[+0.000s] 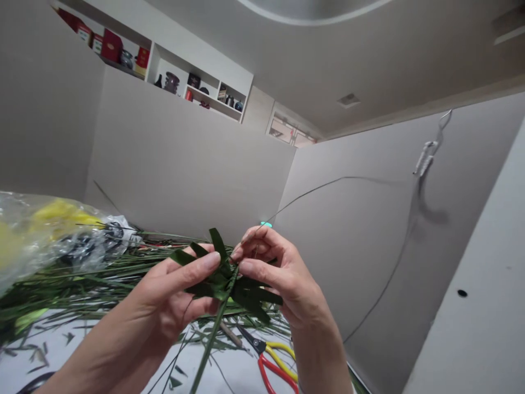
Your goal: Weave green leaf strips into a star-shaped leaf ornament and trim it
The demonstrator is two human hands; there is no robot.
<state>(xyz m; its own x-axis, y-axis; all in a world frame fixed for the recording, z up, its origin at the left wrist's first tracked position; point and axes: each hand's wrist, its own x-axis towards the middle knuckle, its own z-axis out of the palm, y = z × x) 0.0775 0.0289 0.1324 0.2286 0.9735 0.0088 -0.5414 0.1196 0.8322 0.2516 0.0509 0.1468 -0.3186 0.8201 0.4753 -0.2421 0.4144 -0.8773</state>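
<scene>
A woven figure of green leaf strips (223, 282) is held up between my two hands, with short cut ends fanning out on both sides and one long strip hanging down to the front. My left hand (180, 290) grips its left side, thumb on top and fingers beneath. On the right, my right hand (283, 268) pinches near the middle of the figure with thumb and fingertips. A thin strand (311, 190) rises from the right fingertips and arcs toward the right wall.
Scissors with red and yellow handles (279, 358) lie on the white table (241, 377) below my right hand. Long green leaves (102, 279) are heaped behind, beside a clear plastic bag (61, 230). Grey partitions (192, 164) surround the table; a cable (394, 273) hangs right.
</scene>
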